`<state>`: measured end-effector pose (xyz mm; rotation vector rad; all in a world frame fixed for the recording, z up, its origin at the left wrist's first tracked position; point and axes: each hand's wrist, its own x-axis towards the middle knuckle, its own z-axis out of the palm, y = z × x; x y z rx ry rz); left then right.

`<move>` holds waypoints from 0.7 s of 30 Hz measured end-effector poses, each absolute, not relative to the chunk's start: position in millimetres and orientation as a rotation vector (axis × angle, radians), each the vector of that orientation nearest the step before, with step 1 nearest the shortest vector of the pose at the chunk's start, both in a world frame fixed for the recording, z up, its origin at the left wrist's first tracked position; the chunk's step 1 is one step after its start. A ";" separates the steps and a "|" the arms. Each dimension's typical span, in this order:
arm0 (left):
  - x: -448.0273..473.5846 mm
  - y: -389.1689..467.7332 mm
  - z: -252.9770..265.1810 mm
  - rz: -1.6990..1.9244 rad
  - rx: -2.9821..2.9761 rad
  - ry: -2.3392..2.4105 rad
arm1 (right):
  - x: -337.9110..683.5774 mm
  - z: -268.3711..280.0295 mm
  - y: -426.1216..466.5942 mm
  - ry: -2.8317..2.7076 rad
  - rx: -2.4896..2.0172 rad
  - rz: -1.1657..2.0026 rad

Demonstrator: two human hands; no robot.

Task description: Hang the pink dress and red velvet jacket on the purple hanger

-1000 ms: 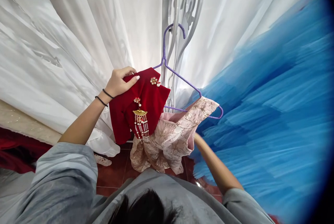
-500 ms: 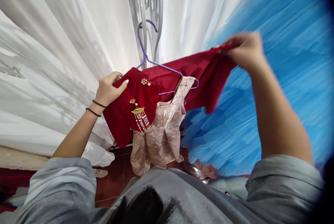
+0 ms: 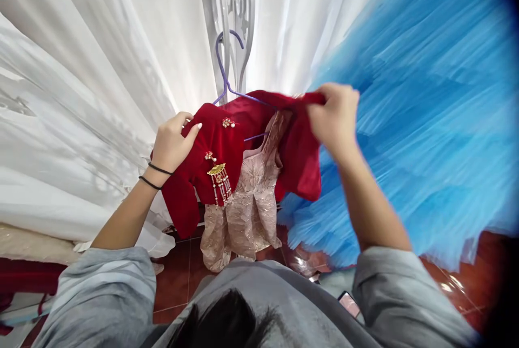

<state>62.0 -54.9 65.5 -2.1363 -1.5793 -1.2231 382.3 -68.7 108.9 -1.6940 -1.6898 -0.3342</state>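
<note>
A dark red velvet jacket [image 3: 211, 137] with pearl flower fastenings and a gold fan-shaped tassel ornament [image 3: 219, 175] lies partly over a purple hanger [image 3: 222, 67]. Beneath it on the same hanger is a pale pink brocade dress [image 3: 243, 213]. My left hand [image 3: 174, 140] is closed on the jacket's shoulder, thumb in front. On the other side, my right hand [image 3: 334, 115] grips the jacket's other front near its top edge and holds it over the dress's strap. The right fingertips are hidden and slightly blurred.
The hanger hooks onto a white ornate metal stand [image 3: 239, 7]. White drapery [image 3: 101, 40] spreads to the left, and a large blue tulle skirt [image 3: 405, 121] fills the right. Below are red floor tiles [image 3: 172, 283] and a phone [image 3: 349, 303] at lower right.
My right hand has moved left and down, bringing the jacket's right side in over the hanger and the dress's strap. The left hand keeps its hold, almost unmoved.
</note>
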 end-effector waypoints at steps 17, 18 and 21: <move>97.9 -61.6 72.9 -1.181 -2.052 -1.374 | 250.9 -37.5 -121.1 -1.976 -1.537 0.310; 105.5 -59.2 75.5 -1.097 -2.132 -1.317 | 249.6 -48.0 -117.8 -2.090 -1.550 0.410; 129.7 -51.1 75.1 -0.815 -2.380 -1.235 | 251.1 -90.7 -106.2 -2.238 -1.415 0.790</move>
